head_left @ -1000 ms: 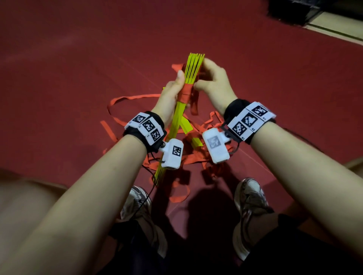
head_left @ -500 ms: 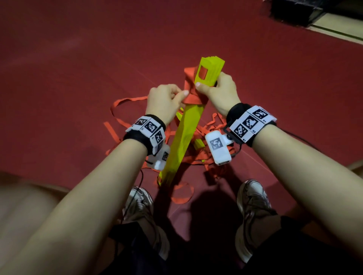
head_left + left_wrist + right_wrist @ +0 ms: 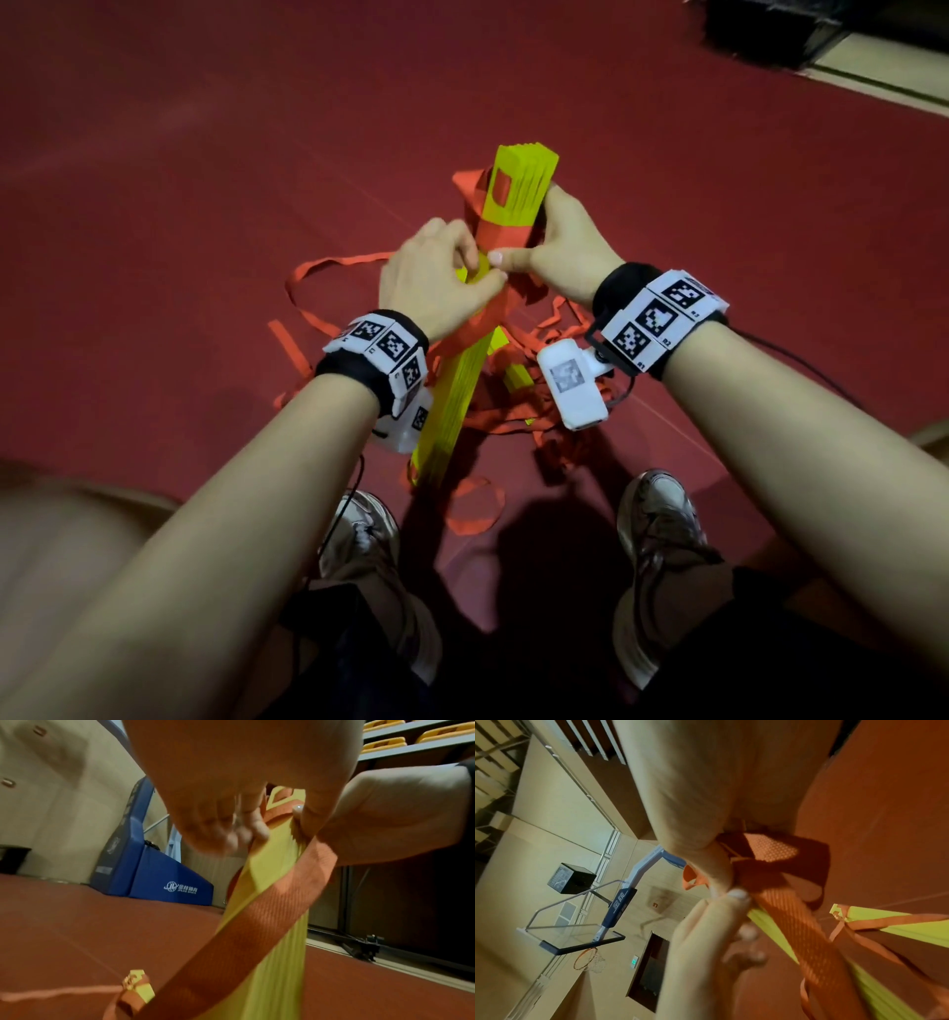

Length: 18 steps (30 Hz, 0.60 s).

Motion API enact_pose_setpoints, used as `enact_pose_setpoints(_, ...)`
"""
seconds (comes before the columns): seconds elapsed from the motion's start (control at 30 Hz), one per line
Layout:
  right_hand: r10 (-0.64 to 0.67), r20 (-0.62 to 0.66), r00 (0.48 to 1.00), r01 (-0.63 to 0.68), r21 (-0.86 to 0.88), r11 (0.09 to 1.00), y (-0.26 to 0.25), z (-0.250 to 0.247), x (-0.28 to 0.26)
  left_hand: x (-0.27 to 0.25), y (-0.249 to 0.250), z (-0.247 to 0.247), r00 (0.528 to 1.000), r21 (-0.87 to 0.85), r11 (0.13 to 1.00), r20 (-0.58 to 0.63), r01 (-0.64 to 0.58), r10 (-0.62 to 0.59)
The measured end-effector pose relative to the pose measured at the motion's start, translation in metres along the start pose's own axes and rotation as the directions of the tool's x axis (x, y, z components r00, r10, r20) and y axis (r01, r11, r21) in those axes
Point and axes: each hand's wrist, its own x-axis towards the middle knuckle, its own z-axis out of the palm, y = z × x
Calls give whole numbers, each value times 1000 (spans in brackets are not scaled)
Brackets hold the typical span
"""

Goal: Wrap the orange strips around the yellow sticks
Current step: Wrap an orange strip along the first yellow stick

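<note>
With the right hand point(image 3: 560, 241) gripping the bundle of yellow sticks point(image 3: 462, 380) and the left hand point(image 3: 436, 277) pinching the orange strip point(image 3: 482, 318), any slack could unwind the wrap or fan the sticks.

The left hand point(image 3: 434, 277) fingers point(image 3: 241, 833) are blurred; the yellow sticks point(image 3: 452, 395) hide their lower end behind the left wrist.

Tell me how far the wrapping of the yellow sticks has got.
Done: a few orange turns already sit around the upper part of the yellow sticks. In hand: the right hand grips the bundle at the wrap, while the left hand pulls the orange strip slantwise across it for another turn. Left: the lower length of the sticks is bare, and a tangle of loose strips lies on the red floor.
</note>
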Motion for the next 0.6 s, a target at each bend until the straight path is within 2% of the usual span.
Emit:
enact_pose_setpoints(0.03,-8,26,1000,7,21,1000,1,0,0,-1,-2,6,999,-86,996,40,-10,14)
enact_pose_setpoints(0.13,-46,114,992,35,98,995,-1,-1,-2,-1,-4,18,989,-371,923,134,100,-53)
enact_pose_setpoints(0.23,-88,167,982,80,59,995,-6,-3,-2,3,-3,19,989,-401,909,132,108,-59)
enact_pose_setpoints(0.27,-99,158,982,100,2,995,-8,-5,-2,5,-1,16,988,-468,874,131,133,-80)
enact_pose_setpoints(0.33,-72,75,995,86,-197,977,-10,-14,0,8,4,9,970,-707,664,174,244,-172)
enact_pose_setpoints(0.37,-54,3,999,53,-291,955,-8,-19,1,10,4,5,958,-780,559,200,281,-203)
enact_pose_setpoints(0.4,-41,-59,997,16,-367,930,-6,-23,1,10,4,1,950,-817,490,227,305,-213)
enact_pose_setpoints(0.43,-27,-94,995,-16,-432,902,-4,-26,2,10,5,-3,946,-828,462,251,319,-205)
enact_pose_setpoints(0.5,22,-113,993,-77,-515,854,-1,-25,2,9,3,-5,949,-824,470,272,316,-162)
enact_pose_setpoints(0.6,24,-45,999,-42,-458,888,0,-16,1,8,3,-3,955,-838,460,278,295,-105)
